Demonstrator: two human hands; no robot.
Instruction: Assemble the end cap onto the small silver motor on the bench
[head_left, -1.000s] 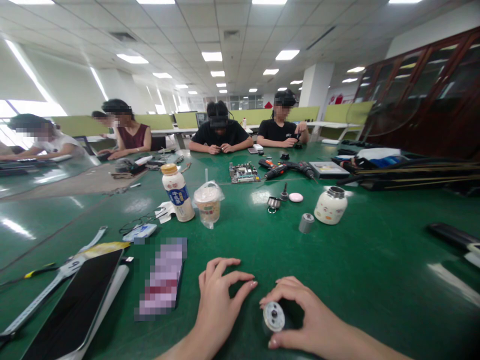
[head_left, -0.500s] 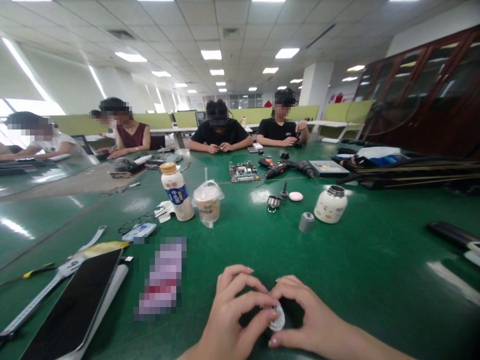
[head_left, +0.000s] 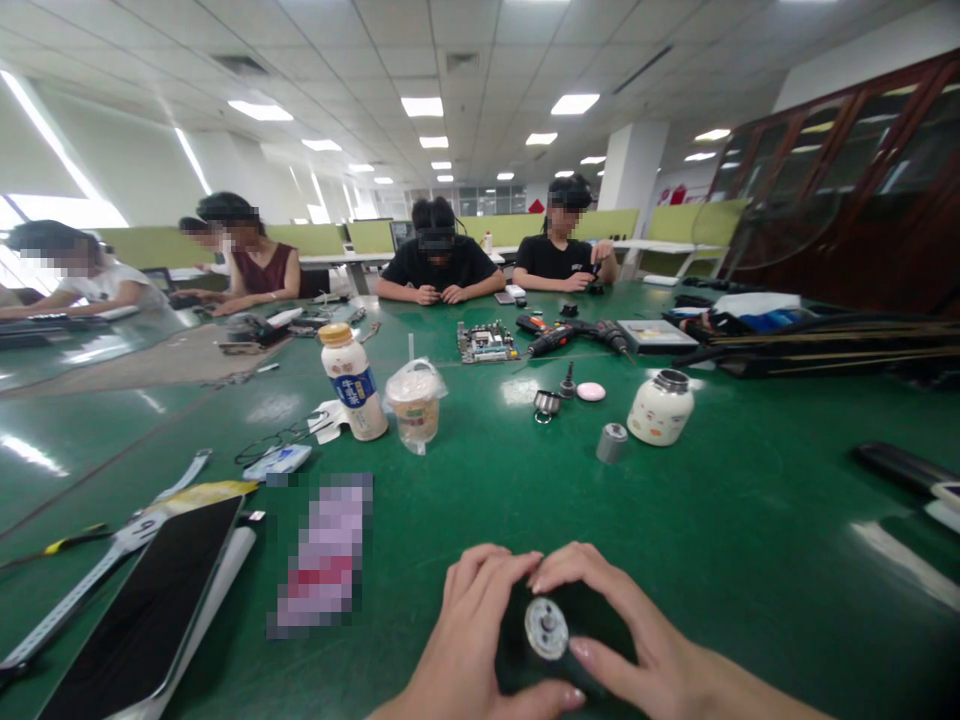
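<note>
A small round grey metal part (head_left: 547,628) with a raised hub and small holes faces me between my hands at the lower middle. My right hand (head_left: 645,630) curves around its right side, thumb tip against the rim, index finger arched above. Curving around the other side is my left hand (head_left: 480,630), its thumb stretched below the part and its fingers above, with a gap to the rim. The fingertips of both hands nearly meet over the top. Dark shadow hides what lies beneath the part.
Beyond my hands stand a grey cylinder (head_left: 612,442), a cream jar (head_left: 660,407), a metal cap (head_left: 547,402), a lidded cup (head_left: 415,415) and a bottle (head_left: 354,390). A phone (head_left: 146,610) lies left. Further back are a circuit board (head_left: 488,342), power drills (head_left: 555,335) and several seated people.
The round part has turned its hubbed face toward me. My left fingers and thumb have spread away from it, and my right thumb has moved up to its rim.
</note>
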